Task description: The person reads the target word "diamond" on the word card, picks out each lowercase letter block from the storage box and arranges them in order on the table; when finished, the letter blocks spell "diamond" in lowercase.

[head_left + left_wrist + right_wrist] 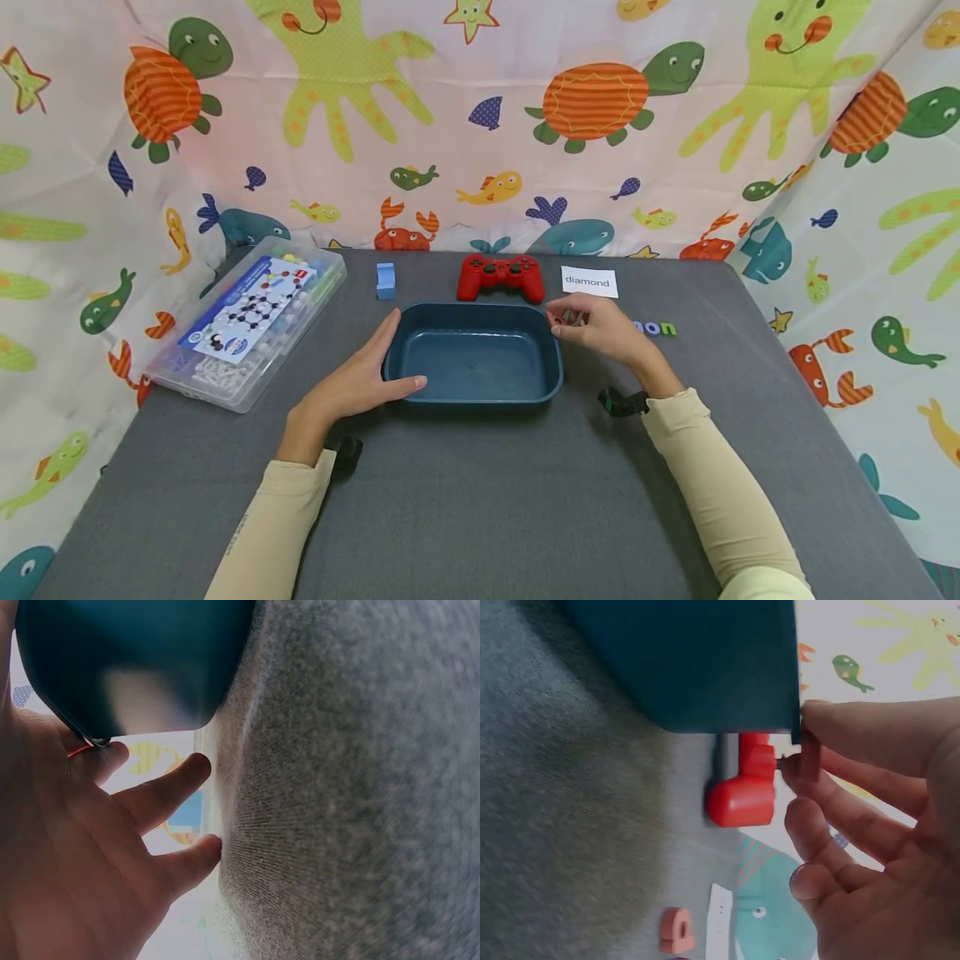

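A dark blue rectangular container [474, 398] sits on the grey table. My left hand [352, 379] rests against its left end with fingers spread, the thumb lying along the near left rim. At the right rim, my right hand [596, 329] pinches a small reddish-brown piece [810, 759] between thumb and fingers; its full shape is hidden. A reddish letter [676, 930] lies on the table in the right wrist view. Behind my right wrist are colourful letters [656, 328], partly covered by the hand. A white card [589, 282] reading "diamond" lies beyond them.
Behind the container lie a red game controller [501, 277] and a small blue block [386, 282]. To the left is a clear plastic case [247, 325] with a molecule-picture label. A patterned cloth [480, 125] hangs around the back and sides of the table.
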